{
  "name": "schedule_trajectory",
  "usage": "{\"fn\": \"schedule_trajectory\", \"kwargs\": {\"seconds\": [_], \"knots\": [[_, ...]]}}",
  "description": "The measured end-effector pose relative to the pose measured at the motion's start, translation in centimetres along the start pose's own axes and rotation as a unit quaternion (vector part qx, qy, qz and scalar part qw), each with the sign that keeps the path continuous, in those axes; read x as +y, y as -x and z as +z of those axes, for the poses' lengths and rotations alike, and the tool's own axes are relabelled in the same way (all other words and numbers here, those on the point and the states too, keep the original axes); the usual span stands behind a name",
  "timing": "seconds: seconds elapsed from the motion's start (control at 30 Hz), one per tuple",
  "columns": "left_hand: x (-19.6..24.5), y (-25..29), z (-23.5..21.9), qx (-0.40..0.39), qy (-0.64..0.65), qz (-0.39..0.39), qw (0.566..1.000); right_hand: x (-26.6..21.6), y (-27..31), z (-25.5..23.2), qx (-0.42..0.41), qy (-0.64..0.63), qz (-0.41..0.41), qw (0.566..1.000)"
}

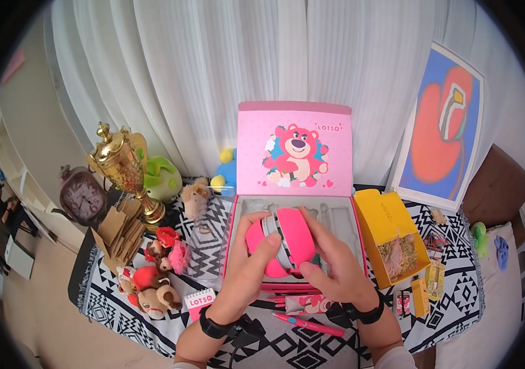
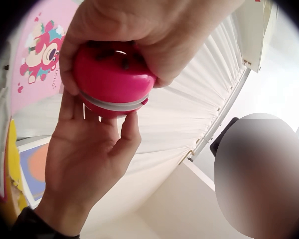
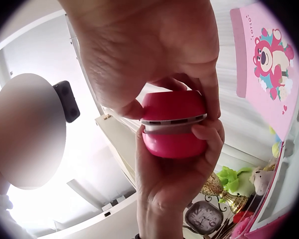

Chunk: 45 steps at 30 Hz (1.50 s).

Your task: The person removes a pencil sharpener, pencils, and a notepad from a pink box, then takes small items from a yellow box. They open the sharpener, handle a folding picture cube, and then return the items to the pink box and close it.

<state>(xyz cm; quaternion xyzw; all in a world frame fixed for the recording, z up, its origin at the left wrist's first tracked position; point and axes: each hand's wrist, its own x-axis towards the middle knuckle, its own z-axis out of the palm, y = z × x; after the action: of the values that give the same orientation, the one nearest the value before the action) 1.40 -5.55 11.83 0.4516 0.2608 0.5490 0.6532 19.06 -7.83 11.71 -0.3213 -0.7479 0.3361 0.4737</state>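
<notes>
Above an open pink gift box (image 1: 294, 154), both hands hold a round pink device (image 1: 293, 234) with a grey band around its middle and dark slots along the band. My left hand (image 1: 255, 252) grips its left half, thumb lying across the band. On the other half is my right hand (image 1: 333, 261), fingers curled over the far side and thumb at the near lower edge. From the right wrist view, the device (image 3: 174, 124) appears as two pink halves with the band between. Small dark marks show on one end of it in the left wrist view.
A grey moulded tray (image 1: 339, 218) lines the box. Close by are a pink pen (image 1: 308, 324), a LOTSO notepad (image 1: 199, 299) and a yellow box (image 1: 391, 237) with shredded filling. Plush toys (image 1: 149, 292) and a gold trophy (image 1: 121, 163) stand left; a framed picture (image 1: 441, 129) leans right.
</notes>
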Motion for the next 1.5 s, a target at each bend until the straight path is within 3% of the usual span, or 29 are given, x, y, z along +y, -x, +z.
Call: {"fn": "schedule_trajectory", "kwargs": {"seconds": [0.23,0.5,0.67,0.9,0.97,1.07,1.2,1.27,1.4,1.47,1.5], "knots": [[-1.3,0.1,0.1,0.026,-0.066,0.049,0.996,-0.3,-0.2,0.6,0.013,0.085,-0.020,0.996],[-1.5,0.2,0.5,0.029,-0.079,0.068,0.994,0.0,-0.1,1.1,0.036,0.069,-0.023,0.997],[-1.6,0.4,0.6,0.042,-0.177,0.115,0.976,-0.5,0.0,1.5,0.053,0.019,0.002,0.998],[-1.3,0.4,0.8,0.030,-0.138,0.098,0.985,-0.9,-0.1,1.0,0.035,-0.049,0.009,0.998],[-1.3,0.6,0.9,0.032,-0.227,0.151,0.962,-0.7,0.0,1.1,0.040,-0.035,0.005,0.999],[-1.1,0.8,1.1,0.031,-0.228,0.168,0.959,-0.5,0.0,1.2,0.044,-0.011,-0.003,0.999],[-1.1,0.6,0.9,0.030,-0.194,0.121,0.973,-0.3,0.0,1.4,0.045,-0.003,-0.008,0.999],[-1.5,0.3,0.6,0.030,-0.074,0.057,0.995,-0.2,0.0,1.3,0.041,0.006,-0.008,0.999],[-1.2,0.4,0.8,0.032,-0.066,0.047,0.996,-0.1,0.0,1.3,0.033,0.026,-0.007,0.999],[-1.2,0.6,0.7,0.032,-0.187,0.109,0.976,-0.4,0.0,1.5,0.035,0.018,0.000,0.999],[-1.0,0.7,0.9,0.034,-0.188,0.109,0.976,-0.6,0.1,1.5,0.042,0.013,0.010,0.999]]}}
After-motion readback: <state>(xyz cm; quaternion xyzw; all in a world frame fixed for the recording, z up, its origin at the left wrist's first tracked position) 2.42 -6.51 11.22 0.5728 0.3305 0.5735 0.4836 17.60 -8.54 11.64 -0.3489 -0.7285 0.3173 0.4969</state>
